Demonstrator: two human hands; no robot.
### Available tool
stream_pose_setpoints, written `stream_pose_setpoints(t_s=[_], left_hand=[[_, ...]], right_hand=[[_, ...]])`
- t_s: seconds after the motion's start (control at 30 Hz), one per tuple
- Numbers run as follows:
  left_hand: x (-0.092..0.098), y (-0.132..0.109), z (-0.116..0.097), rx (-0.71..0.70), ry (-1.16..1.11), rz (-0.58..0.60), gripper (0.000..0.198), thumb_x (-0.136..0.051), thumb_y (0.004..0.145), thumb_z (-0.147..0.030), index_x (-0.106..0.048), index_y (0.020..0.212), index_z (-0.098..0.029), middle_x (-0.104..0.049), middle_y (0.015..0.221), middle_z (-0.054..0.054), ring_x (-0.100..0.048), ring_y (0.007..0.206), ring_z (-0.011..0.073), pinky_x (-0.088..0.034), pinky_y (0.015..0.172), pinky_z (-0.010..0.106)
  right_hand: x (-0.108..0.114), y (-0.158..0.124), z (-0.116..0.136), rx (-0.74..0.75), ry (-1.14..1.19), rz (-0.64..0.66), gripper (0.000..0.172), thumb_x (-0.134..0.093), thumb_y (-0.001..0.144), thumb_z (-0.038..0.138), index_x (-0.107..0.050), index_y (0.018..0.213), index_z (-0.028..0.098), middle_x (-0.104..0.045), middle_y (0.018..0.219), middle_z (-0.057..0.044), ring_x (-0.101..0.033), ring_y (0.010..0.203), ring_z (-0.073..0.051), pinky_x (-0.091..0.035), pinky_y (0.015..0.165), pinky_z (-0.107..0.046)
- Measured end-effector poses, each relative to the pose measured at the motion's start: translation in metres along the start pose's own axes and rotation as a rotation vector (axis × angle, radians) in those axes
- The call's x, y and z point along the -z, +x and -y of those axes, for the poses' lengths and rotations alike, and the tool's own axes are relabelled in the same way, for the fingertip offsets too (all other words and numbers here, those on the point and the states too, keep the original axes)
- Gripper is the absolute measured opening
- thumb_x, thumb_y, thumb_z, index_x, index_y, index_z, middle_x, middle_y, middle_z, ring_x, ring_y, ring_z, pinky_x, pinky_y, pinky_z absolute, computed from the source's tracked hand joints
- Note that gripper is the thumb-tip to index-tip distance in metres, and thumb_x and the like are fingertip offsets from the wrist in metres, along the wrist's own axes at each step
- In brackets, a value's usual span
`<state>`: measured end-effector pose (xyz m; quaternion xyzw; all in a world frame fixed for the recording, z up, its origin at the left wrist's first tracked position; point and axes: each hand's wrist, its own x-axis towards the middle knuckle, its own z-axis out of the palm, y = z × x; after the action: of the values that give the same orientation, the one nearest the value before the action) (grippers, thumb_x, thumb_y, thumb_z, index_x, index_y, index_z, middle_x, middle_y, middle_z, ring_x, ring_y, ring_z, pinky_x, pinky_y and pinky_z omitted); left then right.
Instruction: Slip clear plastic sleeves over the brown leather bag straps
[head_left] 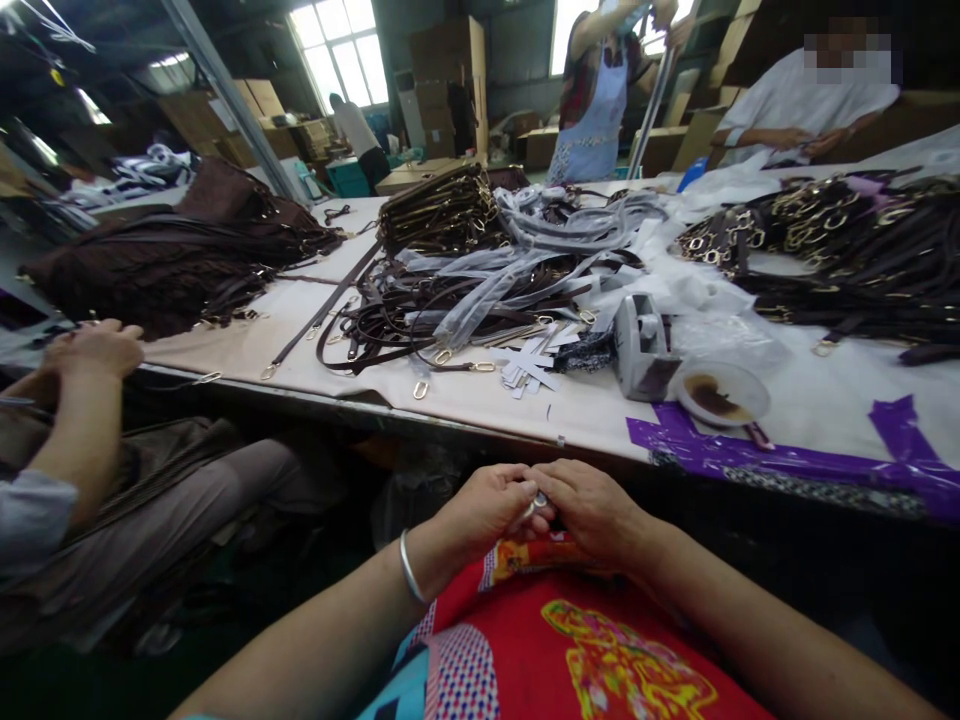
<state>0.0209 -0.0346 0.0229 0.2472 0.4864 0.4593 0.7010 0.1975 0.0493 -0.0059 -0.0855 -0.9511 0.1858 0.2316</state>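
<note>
My left hand [491, 508] and my right hand [592, 505] meet above my lap, just below the table's front edge. Both are closed, with fingers curled and fingertips together. A small shiny round metal piece [539, 500] shows between them; whether it is a ring on a finger or a loose part I cannot tell. Across the table edge, the nearest things are white paper tags [529, 368], a grey tape dispenser [641, 345] and dark straps [375, 335] with gold-coloured clasps, some wrapped in clear plastic.
A shallow bowl [721, 392] with brown residue stands by purple tape [765, 462] along the table edge. More straps with gold hardware [840, 240] lie at right, dark brown bags [172, 250] at left. A co-worker's hands [94, 350] are at left; other people stand behind the table.
</note>
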Motion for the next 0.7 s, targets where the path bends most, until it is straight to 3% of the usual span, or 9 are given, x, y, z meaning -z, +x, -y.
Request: stream_pose_setpoints(t_s=[0.1,0.17,0.3,0.37,0.43,0.6,0.7], left_hand=[[-0.003,-0.001,0.001,-0.009,-0.035,-0.001,0.029,-0.076,0.077,-0.034,-0.069,0.094,-0.012,-0.065,0.07,0.004,-0.053,0.048,0.0055,-0.037,0.045,0.014],[-0.006,-0.004,0.003,0.0,-0.09,-0.007,0.031,-0.076,0.077,-0.034,-0.068,0.096,-0.011,-0.064,0.069,0.003,-0.048,0.046,0.0035,-0.035,0.045,0.014],[-0.016,-0.012,0.012,0.012,-0.197,-0.057,0.035,-0.078,0.075,-0.039,-0.065,0.092,-0.011,-0.056,0.064,-0.001,-0.041,0.043,0.0031,-0.035,0.044,0.017],[-0.017,-0.017,0.018,0.022,-0.238,-0.073,0.036,-0.08,0.074,-0.039,-0.062,0.088,-0.011,-0.053,0.064,-0.003,-0.037,0.044,0.0024,-0.032,0.043,0.016],[-0.013,-0.02,0.024,0.053,-0.248,-0.05,0.037,-0.08,0.074,-0.041,-0.06,0.085,-0.011,-0.051,0.063,-0.004,-0.034,0.045,0.0017,-0.03,0.043,0.015],[0.005,-0.02,0.028,0.196,-0.077,0.109,0.053,-0.067,0.079,-0.061,-0.062,0.081,-0.009,-0.058,0.066,0.003,-0.047,0.048,0.0077,-0.045,0.048,0.022],[0.006,-0.021,0.02,0.256,-0.092,0.267,0.043,-0.071,0.08,-0.052,-0.06,0.082,-0.01,-0.048,0.058,-0.004,-0.037,0.043,0.0044,-0.036,0.042,0.017]], right_hand=[[-0.004,-0.006,0.01,-0.089,0.137,-0.024,0.06,-0.051,0.083,0.014,-0.041,0.142,0.015,-0.058,0.135,-0.017,-0.057,0.121,-0.027,-0.05,0.099,-0.044],[-0.016,-0.012,0.014,-0.181,0.127,-0.081,0.067,-0.055,0.083,0.019,-0.033,0.147,0.014,-0.056,0.138,-0.019,-0.055,0.123,-0.029,-0.049,0.101,-0.047],[-0.047,-0.016,0.011,-0.315,0.032,-0.199,0.052,-0.047,0.087,0.015,-0.043,0.139,0.011,-0.068,0.117,-0.017,-0.066,0.095,-0.026,-0.055,0.082,-0.042],[-0.053,-0.014,0.006,-0.268,-0.013,-0.197,0.037,-0.046,0.089,0.016,-0.055,0.124,0.011,-0.071,0.095,-0.013,-0.065,0.079,-0.023,-0.053,0.071,-0.038],[-0.049,-0.011,0.002,-0.148,-0.071,-0.161,0.028,-0.051,0.091,0.029,-0.061,0.111,0.011,-0.069,0.085,-0.011,-0.062,0.073,-0.023,-0.049,0.068,-0.038],[-0.024,-0.001,-0.003,0.089,-0.134,-0.051,0.059,-0.05,0.089,0.063,-0.063,0.11,0.01,-0.067,0.085,-0.012,-0.059,0.076,-0.024,-0.043,0.074,-0.041],[-0.016,0.006,-0.003,0.127,-0.085,-0.033,0.049,-0.047,0.094,0.055,-0.063,0.111,0.012,-0.067,0.087,-0.011,-0.058,0.079,-0.023,-0.043,0.075,-0.04]])
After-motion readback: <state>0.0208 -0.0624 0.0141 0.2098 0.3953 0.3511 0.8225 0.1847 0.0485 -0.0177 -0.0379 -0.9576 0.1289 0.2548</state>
